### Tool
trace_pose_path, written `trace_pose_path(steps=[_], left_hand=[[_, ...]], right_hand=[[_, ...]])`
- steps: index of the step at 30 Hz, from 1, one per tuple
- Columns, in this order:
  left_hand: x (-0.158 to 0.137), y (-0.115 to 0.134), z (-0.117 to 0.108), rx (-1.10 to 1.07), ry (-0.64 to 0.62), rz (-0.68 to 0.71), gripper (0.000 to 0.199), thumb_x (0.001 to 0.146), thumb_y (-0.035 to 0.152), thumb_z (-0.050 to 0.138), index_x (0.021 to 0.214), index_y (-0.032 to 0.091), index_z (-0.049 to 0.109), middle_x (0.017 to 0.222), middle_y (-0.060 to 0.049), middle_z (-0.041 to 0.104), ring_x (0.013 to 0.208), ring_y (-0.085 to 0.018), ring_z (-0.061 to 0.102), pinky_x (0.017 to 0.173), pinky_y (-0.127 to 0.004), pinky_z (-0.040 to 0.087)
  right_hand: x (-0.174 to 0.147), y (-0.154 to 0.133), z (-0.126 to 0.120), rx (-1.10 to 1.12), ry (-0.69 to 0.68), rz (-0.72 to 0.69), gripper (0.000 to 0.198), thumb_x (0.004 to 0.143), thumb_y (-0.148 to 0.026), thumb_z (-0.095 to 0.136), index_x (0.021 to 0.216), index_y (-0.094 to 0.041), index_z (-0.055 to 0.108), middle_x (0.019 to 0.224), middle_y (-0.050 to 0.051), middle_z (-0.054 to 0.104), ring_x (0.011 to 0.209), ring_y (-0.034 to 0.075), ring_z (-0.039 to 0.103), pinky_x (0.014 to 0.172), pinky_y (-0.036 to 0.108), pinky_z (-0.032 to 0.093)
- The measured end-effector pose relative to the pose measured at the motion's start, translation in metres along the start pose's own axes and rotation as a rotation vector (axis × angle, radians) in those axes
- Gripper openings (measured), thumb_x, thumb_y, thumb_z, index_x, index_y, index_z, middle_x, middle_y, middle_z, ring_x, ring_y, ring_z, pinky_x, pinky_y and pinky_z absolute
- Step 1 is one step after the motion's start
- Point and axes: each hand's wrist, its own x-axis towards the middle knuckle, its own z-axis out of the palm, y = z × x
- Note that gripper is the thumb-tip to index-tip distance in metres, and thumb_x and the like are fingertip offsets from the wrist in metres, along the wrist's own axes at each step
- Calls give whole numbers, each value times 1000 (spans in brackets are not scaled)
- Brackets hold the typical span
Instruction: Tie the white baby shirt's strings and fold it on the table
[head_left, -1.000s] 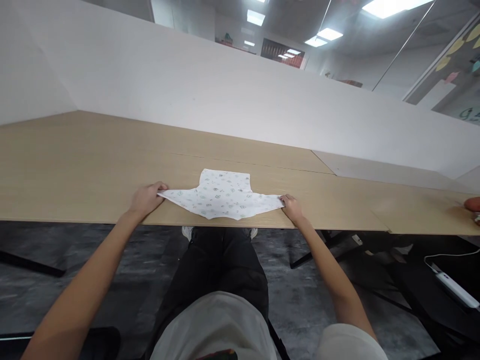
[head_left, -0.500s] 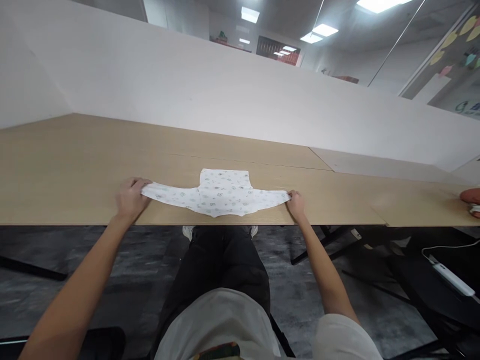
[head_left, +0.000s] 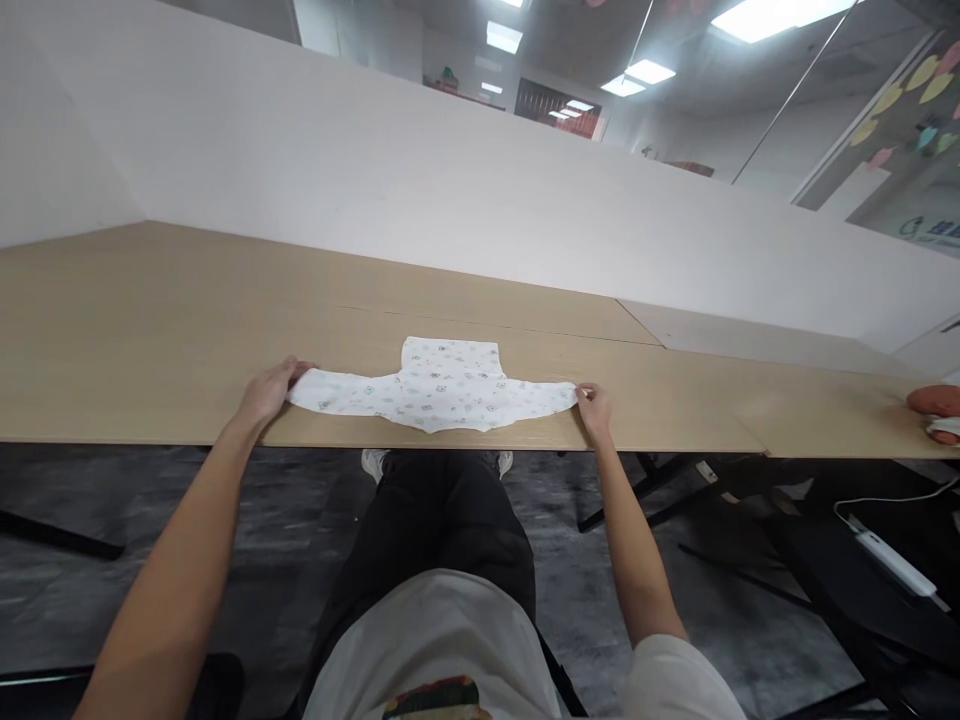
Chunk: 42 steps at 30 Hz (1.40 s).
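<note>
By the front edge of the table [head_left: 150, 330] lies a white printed cloth [head_left: 450, 385], the fingers of the right hand [head_left: 595, 410] pinching one end, the left hand [head_left: 264, 396] touching the other, its finger grip unclear.

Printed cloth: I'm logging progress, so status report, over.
Left hand, right hand touching opposite ends of printed cloth. It's spread out on table. Reddish item off at table's right end.
</note>
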Motion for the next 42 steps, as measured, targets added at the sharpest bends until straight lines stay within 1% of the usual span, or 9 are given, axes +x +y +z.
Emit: trace_pose_path(steps=[4,7,11,15,18,21,34,39,42], left_hand=[[1,-8,1,43,-9,-2,48,79,40,59,118,14,63,116,-7,67,102,-19,58,90,-26,40],[2,-11,0,52,-23,-9,52,75,41,64,121,16,62,112,-6,68,96,-18,59,85,-25,42],[1,-11,-1,48,-23,1,53,75,41,63,122,16,62,115,-7,67,99,-19,59,84,-24,43],[-2,-6,-1,38,-15,-10,53,75,41,61,122,15,62,116,-8,66,99,-19,59,86,-26,43],[-5,-1,-2,46,-13,-39,54,75,41,61,122,15,61,114,-9,67,99,-21,59,87,-28,44],[-7,3,-2,48,-7,-41,53,76,41,60,122,15,62,110,-8,68,98,-21,60,86,-28,44],[-6,1,-1,-7,6,-37,49,76,37,63,119,14,63,110,-8,68,97,-21,59,87,-29,44],[-10,9,-3,35,33,-61,46,76,35,64,118,15,64,101,-6,69,92,-20,59,84,-28,44],[-12,16,1,-25,89,-63,50,74,34,65,119,12,63,97,-7,68,89,-19,58,81,-28,45]], right_hand=[[-5,-41,7,26,34,-75,39,82,-38,45,95,-11,69,86,13,70,68,20,58,65,29,41],[-15,-91,22,77,5,-207,34,86,-32,44,99,-13,69,94,11,71,68,18,60,67,28,43],[-50,-158,55,4,-192,-421,27,88,-20,46,101,-16,69,104,8,70,77,16,63,75,27,46],[-94,-193,92,-182,-395,-533,28,90,-16,46,108,-20,68,107,5,69,94,17,63,80,26,46],[-115,-198,113,-291,-491,-572,30,91,-15,45,111,-19,66,106,6,68,96,18,63,80,27,45],[-122,-194,124,-345,-509,-585,30,90,-14,45,111,-18,66,105,7,68,98,19,62,85,30,44],[-125,-193,129,-209,-513,-574,38,87,-11,48,123,-17,57,97,6,70,92,18,63,84,29,42],[-137,-190,114,-114,-543,-573,30,86,-23,59,116,-18,60,93,4,71,93,20,64,92,34,40],[-160,-181,89,97,-416,-519,24,88,-27,57,110,-20,63,91,4,71,92,19,64,92,34,42]])
